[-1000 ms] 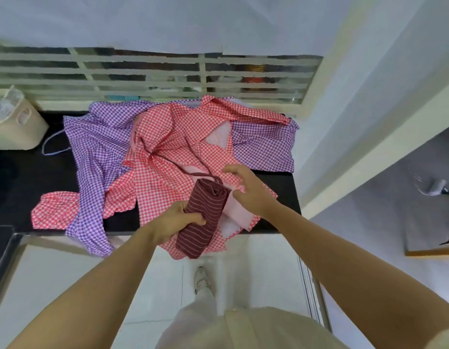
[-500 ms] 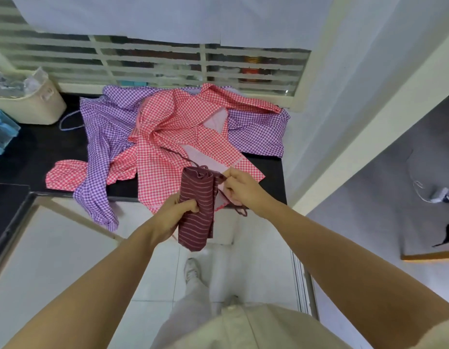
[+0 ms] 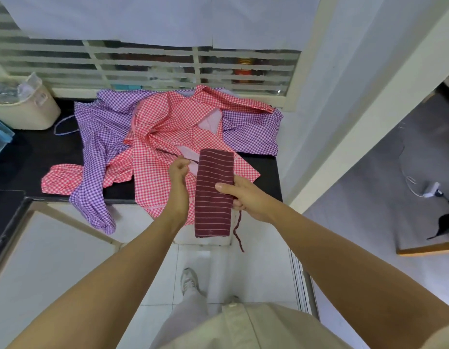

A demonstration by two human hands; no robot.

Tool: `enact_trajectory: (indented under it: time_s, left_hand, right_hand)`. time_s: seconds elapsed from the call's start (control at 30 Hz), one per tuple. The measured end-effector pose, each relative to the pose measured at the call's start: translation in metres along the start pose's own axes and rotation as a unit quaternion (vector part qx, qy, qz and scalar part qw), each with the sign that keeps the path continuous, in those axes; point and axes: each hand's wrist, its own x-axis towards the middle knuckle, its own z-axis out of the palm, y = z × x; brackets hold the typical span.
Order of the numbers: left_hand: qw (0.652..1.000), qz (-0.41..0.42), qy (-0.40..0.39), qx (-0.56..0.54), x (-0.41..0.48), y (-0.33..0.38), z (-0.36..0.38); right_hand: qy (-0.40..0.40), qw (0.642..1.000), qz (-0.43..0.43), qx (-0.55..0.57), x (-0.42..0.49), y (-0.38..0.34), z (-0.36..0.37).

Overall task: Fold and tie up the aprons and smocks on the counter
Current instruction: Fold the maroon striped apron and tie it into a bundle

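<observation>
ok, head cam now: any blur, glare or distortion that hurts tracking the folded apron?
Head view: soft even light, no glare or hard shadows; maroon striped apron, left hand and right hand sharp, stripes readable; tie cord at the left hand thin and faint; wide-angle lens bends the window bars; black counter shows little detail.
</observation>
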Motion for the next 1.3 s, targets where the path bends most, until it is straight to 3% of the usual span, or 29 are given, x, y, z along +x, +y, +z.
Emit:
enact_trajectory:
  time_s: [0.2, 0.3, 0.4, 0.5, 0.63, 0.73, 0.83, 0.9, 0.97, 1.03, 1.13, 1.23, 1.3]
  left_hand:
    - [0.982, 0.016, -0.136, 0.127, 0.008, 0.013, 0.001]
    - [0.961, 0.07, -0.146, 0.225, 0.004, -0.003, -0.004]
    - [0.889, 0.182, -0.131, 0.4, 0.0, -0.019, -0.016]
    - [0.833, 0.223, -0.13, 0.49, -0.005, -0.018, -0.018]
    - [0.766, 0.258, -0.162, 0.566, -0.004, -0.009, -0.017]
    - [0.741, 0.256, -0.222, 0.579, 0.006, 0.003, -0.016]
    - [0.71, 0.248, -0.283, 0.596, 0.028, 0.017, -0.014]
    - [0.695, 0.239, -0.308, 0.604, 0.052, 0.027, -0.015]
    - [0.686, 0.228, -0.342, 0.6, 0.08, 0.034, -0.019]
    - [0.703, 0.177, -0.396, 0.563, 0.112, 0.035, -0.028]
    - [0.799, 0.039, -0.436, 0.412, 0.149, 0.033, -0.049]
    - [0.875, -0.12, -0.407, 0.234, 0.174, 0.035, -0.064]
    - [0.893, -0.151, -0.36, 0.226, 0.187, 0.028, -0.072]
  right_hand:
    - [-0.07, 0.995, 0.023, 0.069, -0.004, -0.001, -0.009]
    - [0.036, 0.995, 0.008, 0.09, 0.004, 0.002, -0.016]
    - [0.136, 0.988, 0.027, 0.065, 0.005, 0.0, -0.018]
    - [0.191, 0.98, 0.049, 0.003, 0.012, 0.007, -0.014]
    - [0.23, 0.95, 0.051, -0.205, 0.029, 0.013, -0.006]
    - [0.181, 0.9, 0.033, -0.395, 0.039, 0.011, 0.0]
    - [0.104, 0.852, 0.029, -0.512, 0.05, 0.007, 0.005]
    - [0.031, 0.847, 0.031, -0.529, 0.061, 0.003, 0.006]
    - [-0.055, 0.872, 0.025, -0.486, 0.071, 0.0, 0.009]
    - [-0.074, 0.91, 0.021, -0.406, 0.083, -0.003, 0.01]
    - [-0.044, 0.939, 0.017, -0.341, 0.1, -0.018, 0.002]
    - [-0.029, 0.964, -0.017, -0.263, 0.12, -0.043, -0.008]
    - [0.002, 0.988, -0.029, -0.15, 0.131, -0.057, -0.011]
